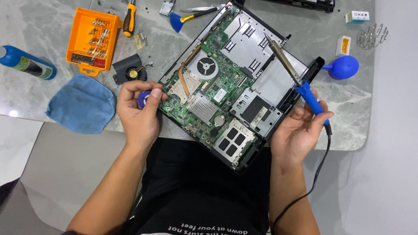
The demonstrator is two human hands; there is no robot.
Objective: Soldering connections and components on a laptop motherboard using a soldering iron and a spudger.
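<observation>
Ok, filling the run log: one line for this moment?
left hand: holds small blue round thing | right hand: holds blue-handled soldering iron | opened laptop's green circuit board: between hands

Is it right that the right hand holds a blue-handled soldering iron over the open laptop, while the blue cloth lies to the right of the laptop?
Not quite. The head view shows the blue cloth lying to the left of the open laptop, beside the left hand. The rest stands: the right hand holds the blue-handled soldering iron over the laptop.
</observation>
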